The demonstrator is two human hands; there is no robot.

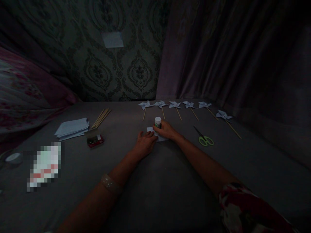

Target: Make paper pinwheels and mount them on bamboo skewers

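Observation:
My right hand (pixel 166 130) is wrapped round a glue stick (pixel 157 121) with a white end and a green label. The glue stick stands nearly upright over a small white paper (pixel 163 139) on the table; its lower end is hidden by my fingers. Flat on the left part of that paper lies my left hand (pixel 146 142), fingers stretched out and holding nothing. The paper is mostly covered by both hands, so its shape cannot be made out.
Several paper pinwheels (pixel 175 104) on sticks line the table's back and right. Green-handled scissors (pixel 206 140) lie right of my hands. At left are loose sticks (pixel 102 118), a stack of white paper (pixel 73 128) and a small red box (pixel 95 141). A blurred-out item (pixel 46 165) lies nearer.

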